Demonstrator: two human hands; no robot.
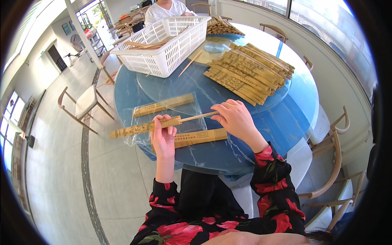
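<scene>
My left hand [163,136] is closed around a narrow brown printed paper chopstick sleeve [134,129], held aslant above the table's near edge. Out of the sleeve's right end sticks a pale wooden chopstick length [197,117]; whether it is one stick or a pair I cannot tell. My right hand [234,120] pinches the chopsticks' other end between thumb and fingers. Below my hands more brown sleeves [202,138] lie on the table, and another sleeve [163,105] rests on a clear plastic bag [192,109].
A white slotted basket [163,61] with loose chopsticks [149,45] stands at the far left of the round blue table [126,87]. One chopstick [190,63] lies beside it. Filled-looking sleeves [249,71] are piled at right. Across the table sits a person [163,12]. Wooden chairs stand around.
</scene>
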